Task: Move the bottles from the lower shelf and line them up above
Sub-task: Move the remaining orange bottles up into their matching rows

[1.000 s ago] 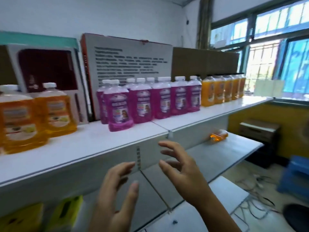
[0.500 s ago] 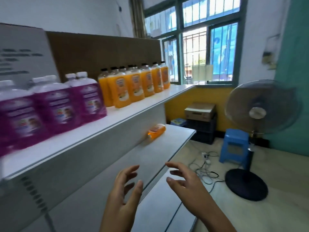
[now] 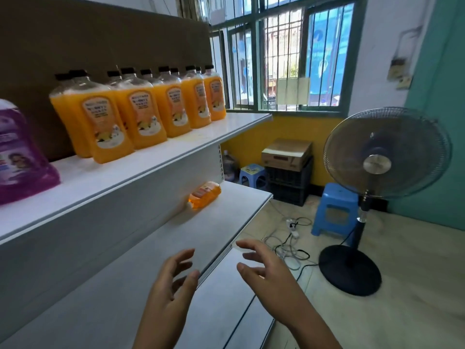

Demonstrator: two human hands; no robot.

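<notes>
One small orange bottle point(image 3: 205, 194) lies on its side on the lower shelf point(image 3: 156, 250), close against the back panel near the shelf's far end, and it is the only bottle there. On the upper shelf point(image 3: 141, 170) a front row of five upright orange bottles point(image 3: 137, 114) runs toward the window, with at least five more black caps showing behind them; the exact count of that rear row is unclear. One purple bottle point(image 3: 17, 157) stands at the left edge, cut off by the frame. Both hands hover over the near end of the lower shelf, well apart from the fallen bottle: the left hand point(image 3: 168, 295) and the right hand point(image 3: 271, 280) each have their fingers spread and slightly curled, holding nothing. On the floor stand two blue stools point(image 3: 336, 210) and one pedestal fan point(image 3: 377, 162).
</notes>
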